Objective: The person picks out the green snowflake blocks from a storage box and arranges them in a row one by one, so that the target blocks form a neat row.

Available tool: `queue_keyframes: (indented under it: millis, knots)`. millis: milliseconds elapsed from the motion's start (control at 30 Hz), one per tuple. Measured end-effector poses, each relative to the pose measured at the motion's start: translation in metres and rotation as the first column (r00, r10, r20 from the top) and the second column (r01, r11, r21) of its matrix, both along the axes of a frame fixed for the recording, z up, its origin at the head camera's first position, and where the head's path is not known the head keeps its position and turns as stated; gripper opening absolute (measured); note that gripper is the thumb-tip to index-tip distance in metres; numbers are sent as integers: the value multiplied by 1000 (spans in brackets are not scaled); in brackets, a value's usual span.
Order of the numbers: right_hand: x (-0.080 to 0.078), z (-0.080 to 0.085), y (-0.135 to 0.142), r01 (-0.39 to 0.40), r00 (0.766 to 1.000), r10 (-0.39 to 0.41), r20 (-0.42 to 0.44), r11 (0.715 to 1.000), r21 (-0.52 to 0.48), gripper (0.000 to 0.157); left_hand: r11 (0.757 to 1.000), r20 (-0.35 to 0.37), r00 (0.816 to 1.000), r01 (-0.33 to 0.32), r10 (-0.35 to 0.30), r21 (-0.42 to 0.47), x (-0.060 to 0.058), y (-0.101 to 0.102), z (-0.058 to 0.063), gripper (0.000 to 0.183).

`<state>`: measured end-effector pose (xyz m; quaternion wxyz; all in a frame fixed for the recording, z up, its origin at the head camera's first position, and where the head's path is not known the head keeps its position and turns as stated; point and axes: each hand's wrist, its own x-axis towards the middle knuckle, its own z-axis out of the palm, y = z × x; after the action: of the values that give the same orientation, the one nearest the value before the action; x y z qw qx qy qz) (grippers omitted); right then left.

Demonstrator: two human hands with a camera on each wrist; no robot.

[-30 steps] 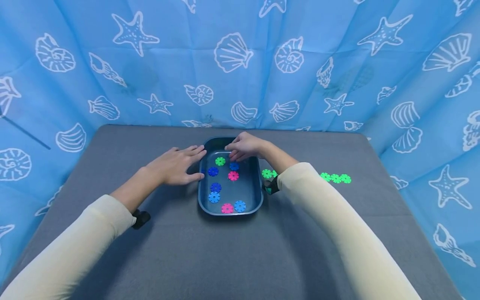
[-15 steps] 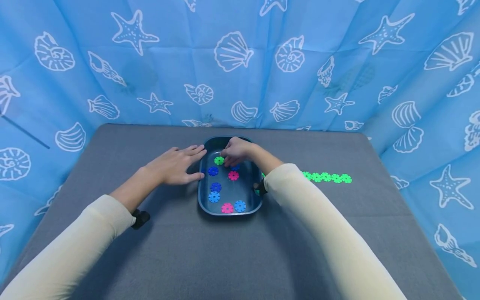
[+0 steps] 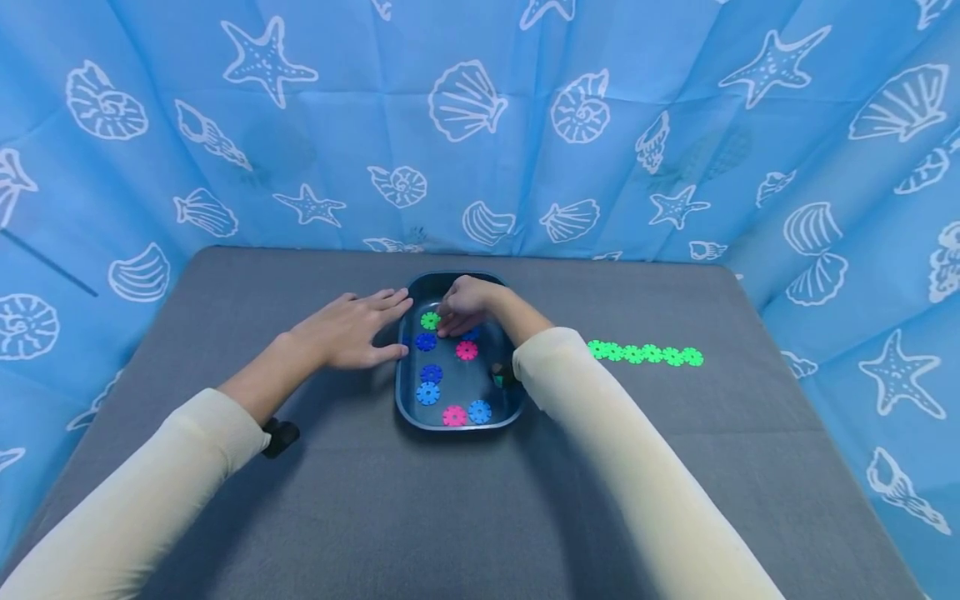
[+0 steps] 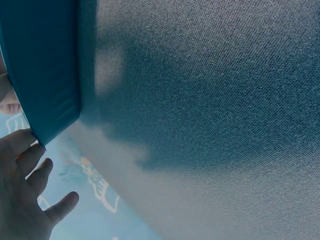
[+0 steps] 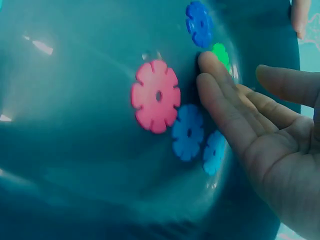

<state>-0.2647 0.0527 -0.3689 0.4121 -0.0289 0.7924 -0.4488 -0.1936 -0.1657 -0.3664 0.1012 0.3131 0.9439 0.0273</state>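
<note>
A dark blue-grey tray (image 3: 461, 377) holds several notched plastic discs. My left hand (image 3: 351, 333) lies at the tray's left side, its straight fingers and thumb touching the rim. Inside the far part of the tray, my right hand (image 3: 471, 304) reaches down to a green disc (image 3: 430, 321). The right wrist view has its fingers extended, the thumb apart, and the green disc (image 5: 220, 56) partly behind the fingertips. A pink disc (image 3: 467, 350) and a dark blue disc (image 3: 426, 342) lie nearby. One blue disc (image 5: 188, 132) is mostly covered by my right hand in the head view.
On the grey table (image 3: 420, 517), a row of overlapping or joined green discs (image 3: 652, 354) extends right of the tray, partly behind my right sleeve. Nearer me in the tray lie light blue discs (image 3: 428, 393) and another pink disc (image 3: 454, 416). A patterned blue curtain (image 3: 480, 167) hangs behind.
My right hand has moved left and lower in the tray, from over the blue disc to the green one. That green disc has shifted slightly left. My left hand has stayed put.
</note>
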Motion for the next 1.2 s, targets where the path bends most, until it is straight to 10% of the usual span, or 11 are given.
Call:
queue_keyframes:
  millis: [1200]
  knots:
    - [2,-18,-22,76,997,-77,-7,988,-131,30,1000,15,1000,-5,5,8,-1,-1,1,81]
